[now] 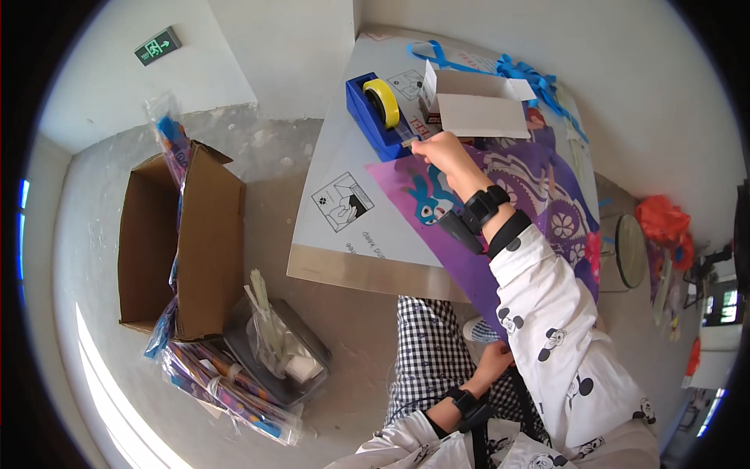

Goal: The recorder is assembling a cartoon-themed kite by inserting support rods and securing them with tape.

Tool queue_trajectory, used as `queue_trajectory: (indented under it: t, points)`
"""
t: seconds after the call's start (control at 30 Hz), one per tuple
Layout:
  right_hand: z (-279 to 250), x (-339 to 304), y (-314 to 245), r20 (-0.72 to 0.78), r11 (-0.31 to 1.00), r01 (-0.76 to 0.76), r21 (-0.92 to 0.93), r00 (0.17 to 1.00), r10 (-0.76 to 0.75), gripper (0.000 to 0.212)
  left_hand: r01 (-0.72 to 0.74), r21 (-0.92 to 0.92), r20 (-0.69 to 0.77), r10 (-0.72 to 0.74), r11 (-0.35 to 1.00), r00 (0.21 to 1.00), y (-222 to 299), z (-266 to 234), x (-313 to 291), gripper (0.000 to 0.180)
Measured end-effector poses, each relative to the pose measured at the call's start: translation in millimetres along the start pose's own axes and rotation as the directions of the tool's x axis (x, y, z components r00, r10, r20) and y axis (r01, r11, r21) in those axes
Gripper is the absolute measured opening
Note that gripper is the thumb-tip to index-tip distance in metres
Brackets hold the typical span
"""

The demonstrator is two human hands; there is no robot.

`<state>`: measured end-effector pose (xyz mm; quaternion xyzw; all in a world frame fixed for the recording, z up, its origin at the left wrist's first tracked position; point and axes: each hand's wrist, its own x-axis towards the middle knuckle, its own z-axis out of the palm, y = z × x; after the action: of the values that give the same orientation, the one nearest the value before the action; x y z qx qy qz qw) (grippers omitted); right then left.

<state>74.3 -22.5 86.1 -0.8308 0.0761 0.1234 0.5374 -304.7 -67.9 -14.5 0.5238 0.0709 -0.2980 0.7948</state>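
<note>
On the table a blue tape dispenser (pixel 366 125) carries a tape roll with a yellow core (pixel 380 100). My right hand (pixel 445 156) is at the dispenser's cutter end, thumb and forefinger pinched on the end of the clear tape. Under my right forearm lies a purple printed plastic sheet (pixel 445 246) with a blue cartoon figure, hanging over the table's near edge. My left hand (pixel 494 366) is low by my lap, its fingers closed at the sheet's lower edge; the fingertips are partly hidden.
An open white box (pixel 483 116) and tangled blue ribbon (pixel 527 78) lie at the table's far side. On the floor at left stand a cardboard box (pixel 211 242), a grey bin (pixel 285 336) and bagged purple bundles (pixel 226 387). A round stool (pixel 627 252) stands right of the table.
</note>
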Motion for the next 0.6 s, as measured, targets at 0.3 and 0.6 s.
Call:
queue_trajectory:
  t: [0.3, 0.6]
  points:
    - [10.1, -4.2, 19.9, -0.010, 0.962, -0.081, 0.262, 0.996, 0.087, 0.018, 0.092, -0.232, 0.068, -0.078, 0.968, 0.995, -42.3, 1.7, -6.2, 0.041]
    - [-12.3, -116.6, 91.7, 0.042, 0.877, 0.016, 0.481, 0.998, -0.041, 0.014, 0.227, -0.247, 0.160, -0.191, 0.942, 0.968, -31.7, -0.1, 0.1, 0.038]
